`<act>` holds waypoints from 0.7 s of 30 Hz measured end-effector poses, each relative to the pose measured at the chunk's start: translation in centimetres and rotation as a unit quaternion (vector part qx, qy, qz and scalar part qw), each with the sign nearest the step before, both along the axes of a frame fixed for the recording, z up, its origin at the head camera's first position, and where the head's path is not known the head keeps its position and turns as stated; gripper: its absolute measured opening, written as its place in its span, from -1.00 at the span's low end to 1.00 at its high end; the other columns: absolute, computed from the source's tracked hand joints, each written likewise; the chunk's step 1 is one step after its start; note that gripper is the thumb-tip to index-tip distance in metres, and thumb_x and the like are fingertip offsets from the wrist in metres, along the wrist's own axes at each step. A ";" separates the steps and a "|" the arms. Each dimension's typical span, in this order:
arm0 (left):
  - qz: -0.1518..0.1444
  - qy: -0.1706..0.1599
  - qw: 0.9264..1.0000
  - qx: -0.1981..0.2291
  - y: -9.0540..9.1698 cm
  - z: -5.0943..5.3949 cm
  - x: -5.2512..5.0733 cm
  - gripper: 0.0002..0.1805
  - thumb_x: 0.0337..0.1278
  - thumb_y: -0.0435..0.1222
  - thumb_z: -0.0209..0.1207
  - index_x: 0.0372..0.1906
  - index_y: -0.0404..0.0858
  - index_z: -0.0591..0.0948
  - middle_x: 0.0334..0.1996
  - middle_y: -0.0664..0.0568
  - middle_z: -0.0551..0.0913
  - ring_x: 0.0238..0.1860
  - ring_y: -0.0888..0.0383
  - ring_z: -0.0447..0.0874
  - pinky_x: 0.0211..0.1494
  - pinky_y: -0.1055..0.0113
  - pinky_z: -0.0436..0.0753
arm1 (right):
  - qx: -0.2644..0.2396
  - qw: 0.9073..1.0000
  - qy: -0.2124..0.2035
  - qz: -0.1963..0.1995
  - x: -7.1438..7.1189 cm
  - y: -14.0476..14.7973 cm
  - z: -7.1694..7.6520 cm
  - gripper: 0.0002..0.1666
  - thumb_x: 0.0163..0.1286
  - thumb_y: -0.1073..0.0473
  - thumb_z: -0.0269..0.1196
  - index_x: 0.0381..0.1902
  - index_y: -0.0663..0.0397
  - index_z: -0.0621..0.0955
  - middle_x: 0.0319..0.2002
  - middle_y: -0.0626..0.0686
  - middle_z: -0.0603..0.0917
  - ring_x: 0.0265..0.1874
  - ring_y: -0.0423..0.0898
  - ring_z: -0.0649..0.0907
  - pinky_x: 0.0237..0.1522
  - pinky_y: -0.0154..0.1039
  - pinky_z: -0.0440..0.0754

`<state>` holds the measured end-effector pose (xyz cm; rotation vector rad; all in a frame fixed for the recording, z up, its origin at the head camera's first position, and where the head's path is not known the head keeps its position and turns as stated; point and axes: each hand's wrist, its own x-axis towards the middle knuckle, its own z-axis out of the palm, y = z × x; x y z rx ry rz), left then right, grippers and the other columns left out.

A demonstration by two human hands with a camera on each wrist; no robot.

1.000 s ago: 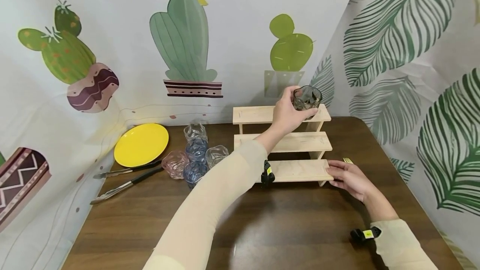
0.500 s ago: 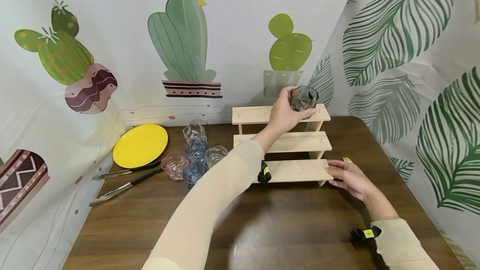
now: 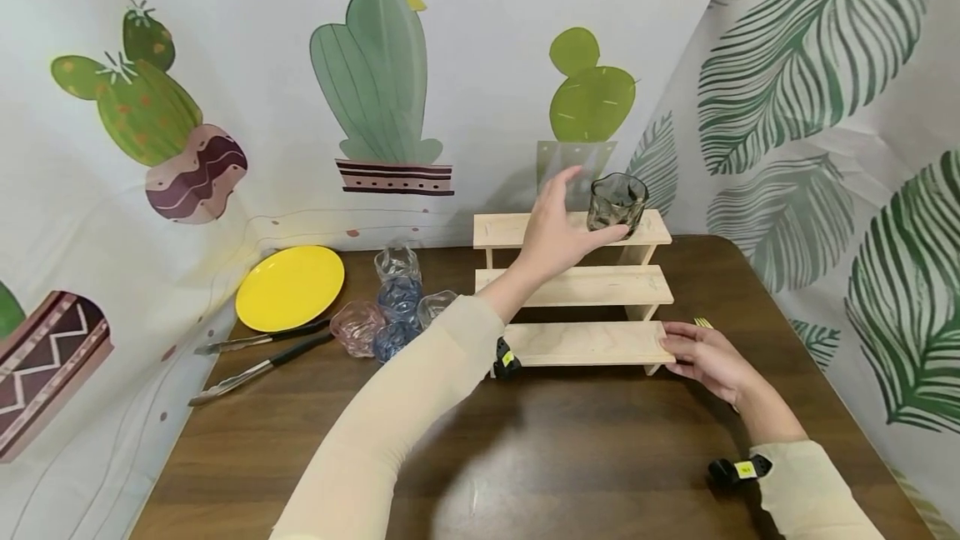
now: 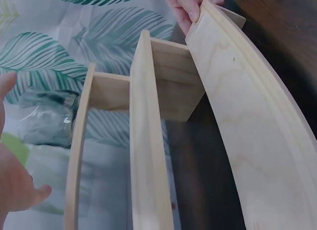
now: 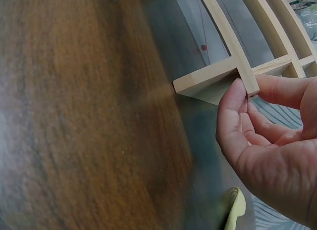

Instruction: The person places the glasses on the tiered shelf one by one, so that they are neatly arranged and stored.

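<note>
A smoky grey glass (image 3: 617,205) stands upright on the right part of the top step of the wooden three-step rack (image 3: 577,343). Just left of the glass is my left hand (image 3: 553,232), fingers spread and thumb tip close to its front; in the left wrist view, a gap shows between the hand (image 4: 15,183) and the glass (image 4: 48,117). My right hand (image 3: 708,361) pinches the right end of the lowest step; the right wrist view shows thumb and fingers of that hand (image 5: 272,136) around the board's end (image 5: 247,81).
Left of the rack are several clear, blue and pink glasses (image 3: 358,327), partly behind my left sleeve. Farther left lie a yellow plate (image 3: 290,288) and tongs with black handles (image 3: 300,347). A gold fork (image 3: 702,322) is beside my right hand. A patterned cloth hangs behind the table (image 3: 600,457).
My left hand has let go of the grey glass, its fingers spreading and moving left. The right hand keeps its hold on the rack. The head view has shifted slightly.
</note>
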<state>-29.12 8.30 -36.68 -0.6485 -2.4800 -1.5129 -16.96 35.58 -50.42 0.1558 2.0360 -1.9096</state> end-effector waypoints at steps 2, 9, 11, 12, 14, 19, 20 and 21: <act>0.000 0.002 1.000 0.003 -0.9 0.2 0.2 0.17 -0.15 0.21 0.58 0.58 0.14 0.20 0.50 0.28 0.24 0.48 0.19 0.24 0.47 0.01 0.37 | -0.001 1.000 -0.002 0.000 0.0 0.0 0.0 -0.17 0.60 0.21 0.15 0.53 0.58 0.03 -0.03 -0.04 0.62 -0.12 -0.22 0.66 -0.12 -0.27 0.70; 0.006 0.010 1.000 0.012 -5.2 0.3 1.4 0.13 -0.14 0.22 0.57 0.57 0.29 0.20 0.50 0.33 0.22 0.46 0.25 0.22 0.43 -0.04 0.39 | -0.007 1.000 -0.008 0.001 0.0 0.0 0.0 -0.16 0.60 0.21 0.16 0.54 0.56 0.02 -0.02 -0.03 0.61 -0.12 -0.19 0.66 -0.12 -0.26 0.70; 0.010 0.024 1.000 0.007 -6.6 0.1 1.9 0.11 -0.12 0.21 0.56 0.56 0.28 0.21 0.50 0.33 0.23 0.46 0.24 0.23 0.43 -0.05 0.39 | -0.008 1.000 -0.008 0.001 -0.1 0.0 -0.1 -0.17 0.61 0.21 0.15 0.54 0.56 0.02 -0.03 -0.03 0.61 -0.12 -0.20 0.66 -0.12 -0.26 0.71; 0.011 0.031 0.999 0.003 -7.4 0.0 2.2 0.10 -0.11 0.21 0.55 0.56 0.27 0.22 0.51 0.32 0.24 0.47 0.23 0.23 0.44 -0.05 0.38 | -0.008 1.000 -0.009 0.001 -0.2 0.0 -0.1 -0.17 0.61 0.21 0.15 0.54 0.56 0.02 -0.03 -0.03 0.61 -0.12 -0.20 0.66 -0.12 -0.26 0.71; 0.015 0.043 0.999 -0.008 -8.9 -0.4 2.8 0.09 -0.10 0.23 0.54 0.57 0.26 0.23 0.51 0.31 0.25 0.48 0.22 0.23 0.45 -0.05 0.37 | -0.007 1.000 -0.009 0.002 -0.2 -0.1 -0.1 -0.17 0.61 0.21 0.15 0.54 0.55 0.02 -0.03 -0.03 0.61 -0.12 -0.20 0.66 -0.12 -0.26 0.71; 0.027 0.074 0.997 -0.016 -12.7 -1.6 4.4 0.05 -0.07 0.19 0.54 0.55 0.20 0.28 0.48 0.29 0.32 0.46 0.22 0.28 0.44 -0.02 0.37 | -0.005 1.000 -0.011 0.003 -0.2 0.0 -0.1 -0.16 0.61 0.21 0.15 0.54 0.55 0.01 -0.03 -0.04 0.61 -0.12 -0.20 0.66 -0.12 -0.25 0.71; 0.029 0.083 0.996 -0.017 -13.4 -2.0 4.6 0.03 -0.06 0.16 0.55 0.55 0.16 0.30 0.48 0.27 0.33 0.46 0.21 0.29 0.44 -0.01 0.37 | -0.005 1.000 -0.012 0.002 -0.1 0.1 -0.1 -0.16 0.61 0.22 0.15 0.54 0.56 0.01 -0.03 -0.04 0.61 -0.12 -0.20 0.66 -0.12 -0.26 0.71; 0.034 0.094 0.995 -0.018 -14.2 -2.3 5.0 0.01 -0.05 0.13 0.56 0.53 0.12 0.33 0.47 0.23 0.36 0.46 0.20 0.30 0.45 0.00 0.35 | -0.006 1.000 -0.012 0.002 -0.1 0.1 -0.2 -0.16 0.61 0.22 0.15 0.55 0.56 0.00 -0.03 -0.05 0.61 -0.12 -0.20 0.66 -0.13 -0.26 0.71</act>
